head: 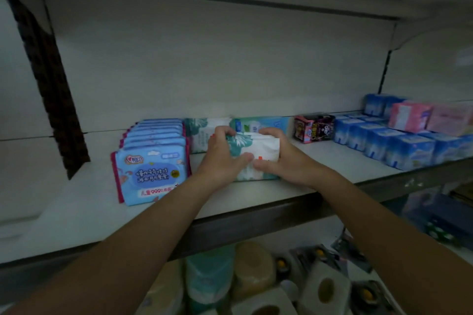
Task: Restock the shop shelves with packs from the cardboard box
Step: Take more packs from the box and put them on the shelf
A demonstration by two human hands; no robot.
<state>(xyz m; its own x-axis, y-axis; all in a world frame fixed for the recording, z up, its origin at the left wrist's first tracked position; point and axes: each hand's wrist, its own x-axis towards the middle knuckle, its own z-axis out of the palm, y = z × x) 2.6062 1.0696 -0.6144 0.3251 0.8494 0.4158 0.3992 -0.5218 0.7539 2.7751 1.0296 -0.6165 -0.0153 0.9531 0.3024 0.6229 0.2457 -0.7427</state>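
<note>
White/teal leaf-print pack (252, 151), soft plastic, upright on shelf (320, 161) mid-row, slightly tilted, gripped both sides. Matching packs (204, 133) stand just behind. Blue wipes row (151, 161) touching on its left.

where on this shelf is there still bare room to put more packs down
Bare shelf lies in front of the dark box, between the white-and-teal pack held in both hands and the blue tissue blocks. More lies left of the blue wipes row. Between wipes and hands it is crowded.
</note>
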